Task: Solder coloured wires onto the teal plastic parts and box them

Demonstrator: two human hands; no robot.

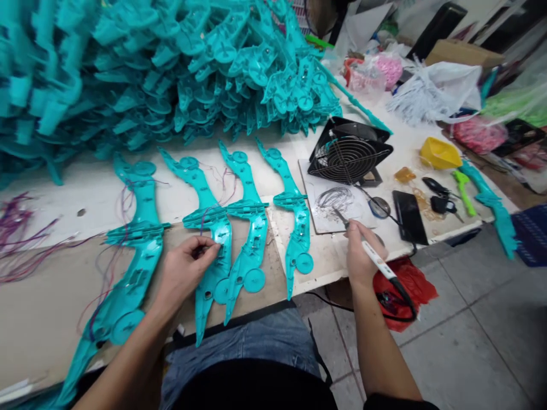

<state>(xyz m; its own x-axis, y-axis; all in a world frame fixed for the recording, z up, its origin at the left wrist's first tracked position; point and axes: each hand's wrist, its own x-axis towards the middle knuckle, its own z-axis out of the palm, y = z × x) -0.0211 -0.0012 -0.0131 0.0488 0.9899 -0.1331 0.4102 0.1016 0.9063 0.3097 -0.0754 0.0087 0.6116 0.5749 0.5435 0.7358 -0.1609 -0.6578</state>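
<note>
Several long teal plastic shells lie side by side on the table in front of me. My left hand (188, 266) pinches thin wires at the middle of the second teal shell (210, 228), fingertips touching it. My right hand (361, 256) holds a white soldering iron (376, 261) like a pen, its tip (339, 216) over a white tile (331, 204) with a tangle of wire wool, to the right of the fourth shell (294, 216). The iron's black cable (405, 299) loops down off the table edge.
A huge heap of teal shells (171, 68) fills the back left. A small black fan (348, 154) stands behind the tile. A black phone (409, 215), keys, a yellow cup (438, 152), plastic bags and loose purple wires (21, 233) lie around. A red bag (405, 290) hangs below the table edge.
</note>
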